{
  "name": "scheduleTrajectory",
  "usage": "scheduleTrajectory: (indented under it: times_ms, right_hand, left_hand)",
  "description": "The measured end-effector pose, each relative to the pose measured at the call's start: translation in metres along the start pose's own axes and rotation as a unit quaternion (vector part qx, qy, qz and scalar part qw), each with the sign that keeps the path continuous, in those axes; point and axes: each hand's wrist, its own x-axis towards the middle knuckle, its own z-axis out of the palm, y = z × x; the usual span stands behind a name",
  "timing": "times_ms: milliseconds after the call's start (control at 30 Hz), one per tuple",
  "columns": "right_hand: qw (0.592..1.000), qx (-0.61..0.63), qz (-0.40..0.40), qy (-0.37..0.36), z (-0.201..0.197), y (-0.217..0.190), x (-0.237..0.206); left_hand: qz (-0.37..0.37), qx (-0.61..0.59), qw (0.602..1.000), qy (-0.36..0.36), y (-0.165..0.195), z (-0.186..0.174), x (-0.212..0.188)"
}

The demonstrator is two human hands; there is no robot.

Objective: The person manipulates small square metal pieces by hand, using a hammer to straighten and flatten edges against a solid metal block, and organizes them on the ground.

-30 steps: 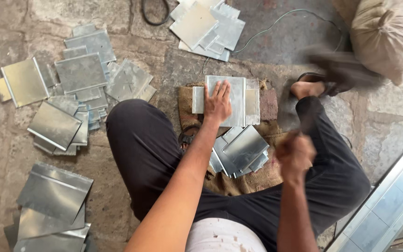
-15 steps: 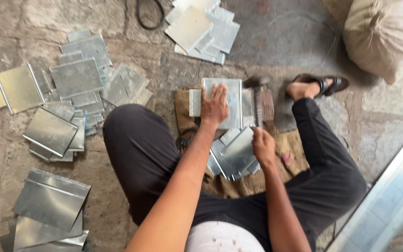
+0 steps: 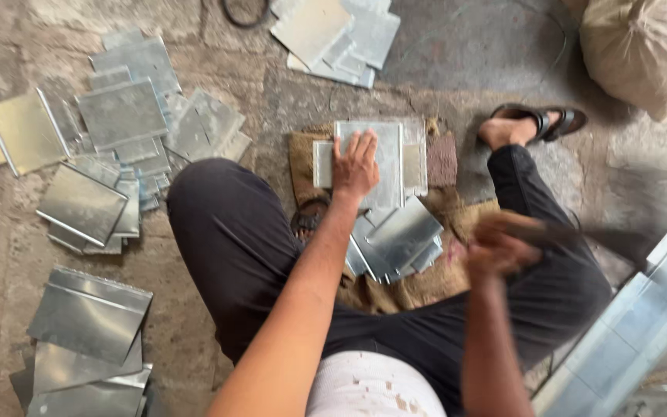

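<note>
A metal sheet (image 3: 380, 166) is pinned flat on the sacking (image 3: 426, 282) by the left hand (image 3: 355, 164), fingers spread. A blurred tool (image 3: 580, 235) is clenched in the right hand (image 3: 496, 249).

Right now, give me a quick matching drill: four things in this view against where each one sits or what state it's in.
Things:
1. left hand
2. right hand
3. sack
4. sandal

Places or states:
A. top right corner, on the floor
B. pressed flat on the metal sheet on the burlap pad
C. on the foot by the right knee
D. raised and blurred, gripping a dark tool

Pairs: 1-B, 2-D, 3-A, 4-C
</note>
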Motion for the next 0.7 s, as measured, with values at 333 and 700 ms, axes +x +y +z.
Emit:
scheduleTrajectory:
  times_ms: [333, 700]
  right_hand:
    - [0.948, -0.016, 0.286, -0.136, 0.003, -0.017, -0.009]
    - [0.998, 0.042, -0.042, 0.034, 0.003, 0.000, 0.010]
  left_hand:
    - [0.028, -0.027, 0.999, 0.032, 0.000, -0.004, 0.006]
    - [-0.018, 0.023, 0.998, -0.062, -0.002, -0.004, 0.021]
